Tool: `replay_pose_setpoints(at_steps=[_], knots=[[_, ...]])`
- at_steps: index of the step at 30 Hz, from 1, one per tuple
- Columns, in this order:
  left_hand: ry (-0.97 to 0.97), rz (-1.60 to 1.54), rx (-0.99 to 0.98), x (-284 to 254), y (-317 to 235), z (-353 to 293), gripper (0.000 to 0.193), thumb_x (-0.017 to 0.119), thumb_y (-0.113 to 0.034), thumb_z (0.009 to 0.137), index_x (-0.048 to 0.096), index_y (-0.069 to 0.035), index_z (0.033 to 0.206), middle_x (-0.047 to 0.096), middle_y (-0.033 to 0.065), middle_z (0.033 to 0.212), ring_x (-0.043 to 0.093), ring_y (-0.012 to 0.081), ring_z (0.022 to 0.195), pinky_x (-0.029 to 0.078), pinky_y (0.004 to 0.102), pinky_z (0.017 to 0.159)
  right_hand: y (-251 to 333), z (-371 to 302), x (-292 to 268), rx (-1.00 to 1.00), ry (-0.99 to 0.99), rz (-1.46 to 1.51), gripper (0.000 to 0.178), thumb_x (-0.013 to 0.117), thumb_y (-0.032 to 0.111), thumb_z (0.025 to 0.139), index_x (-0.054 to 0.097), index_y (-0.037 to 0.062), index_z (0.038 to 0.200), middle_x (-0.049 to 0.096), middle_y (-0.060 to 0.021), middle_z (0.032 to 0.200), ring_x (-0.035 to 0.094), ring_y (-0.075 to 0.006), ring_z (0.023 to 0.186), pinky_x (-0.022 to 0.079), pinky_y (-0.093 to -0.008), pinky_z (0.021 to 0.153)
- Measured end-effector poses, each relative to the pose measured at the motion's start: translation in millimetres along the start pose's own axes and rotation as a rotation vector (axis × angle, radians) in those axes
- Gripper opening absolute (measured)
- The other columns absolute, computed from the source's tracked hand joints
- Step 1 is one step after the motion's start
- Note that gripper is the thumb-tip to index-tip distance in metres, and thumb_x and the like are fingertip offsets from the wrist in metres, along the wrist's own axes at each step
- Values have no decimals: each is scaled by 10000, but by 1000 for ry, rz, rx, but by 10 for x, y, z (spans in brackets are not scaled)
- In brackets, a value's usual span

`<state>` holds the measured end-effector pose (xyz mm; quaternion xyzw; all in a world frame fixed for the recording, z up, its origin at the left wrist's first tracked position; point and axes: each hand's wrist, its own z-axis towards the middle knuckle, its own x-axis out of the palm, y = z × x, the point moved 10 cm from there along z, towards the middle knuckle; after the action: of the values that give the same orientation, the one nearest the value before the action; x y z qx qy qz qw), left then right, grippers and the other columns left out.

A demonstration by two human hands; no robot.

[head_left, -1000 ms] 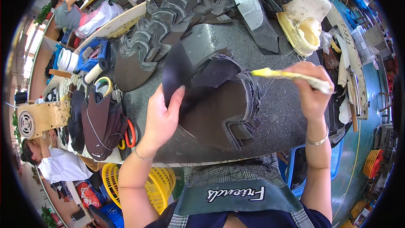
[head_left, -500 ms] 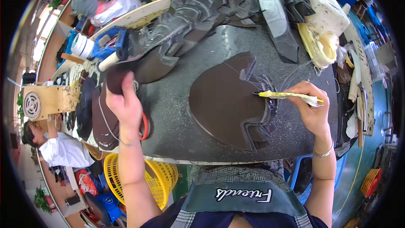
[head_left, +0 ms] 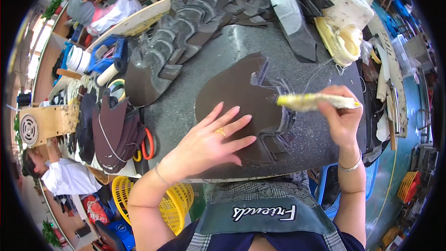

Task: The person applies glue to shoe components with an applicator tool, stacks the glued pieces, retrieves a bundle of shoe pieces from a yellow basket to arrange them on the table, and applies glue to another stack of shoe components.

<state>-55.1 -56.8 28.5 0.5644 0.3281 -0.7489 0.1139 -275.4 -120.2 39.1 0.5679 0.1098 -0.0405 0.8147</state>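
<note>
My right hand (head_left: 341,111) grips a yellow-handled brush (head_left: 316,101), its handle crusted with pale residue. The brush's tip is blurred by motion, close to the notched right edge of a dark brown cut piece (head_left: 227,83). That piece tops a small fanned stack on the dark table, where glossy wet-looking edges show on the right. My left hand (head_left: 213,139) is spread over the lower left of the brown piece, fingers apart, holding nothing; whether the palm presses on it I cannot tell.
A long overlapping row of similar pieces (head_left: 186,28) curves along the table's far left. A crusted pale container (head_left: 346,46) stands at far right. Left are bundled brown pieces (head_left: 114,132) and red-handled scissors (head_left: 148,144); below, a yellow basket (head_left: 183,200). Two people work further left.
My left hand has left the row's near end, where a dark piece was in it, and moved right over the stack. The brush has shifted slightly at the stack's edge.
</note>
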Motion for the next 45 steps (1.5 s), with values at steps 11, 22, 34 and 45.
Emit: replay_pose_setpoints(at_steps=[11,22,34,45], knots=[[-27,89,-76,33,-99,78,604,825,-406,630,695,-184,1176,543,109,1418,509,346,1314,399,508,1115,417,-761,385,-592,137,-507,250,708,4,695,656,-65,930,686,-220,998,699,-310,829,592,-374,722],[-195,-154,-119,-71,75,-26,589,927,-289,577,616,-14,994,584,186,1320,575,354,1245,441,511,1083,634,-727,724,-602,372,-390,284,725,6,664,681,-23,943,670,-136,933,694,-269,833,600,-346,706],[-162,-117,-40,-70,13,-27,601,925,-295,573,625,-9,1008,594,184,1308,565,360,1257,436,517,1088,73,708,755,-299,42,-300,47,640,7,852,636,4,898,643,-198,777,645,-377,668,500,-408,599],[-196,-128,-42,-41,41,-83,568,915,-257,572,635,-5,997,563,185,1351,556,362,1267,436,522,1087,5,93,243,-466,246,-230,126,663,-66,810,682,-13,922,723,-177,964,718,-301,892,587,-383,787]])
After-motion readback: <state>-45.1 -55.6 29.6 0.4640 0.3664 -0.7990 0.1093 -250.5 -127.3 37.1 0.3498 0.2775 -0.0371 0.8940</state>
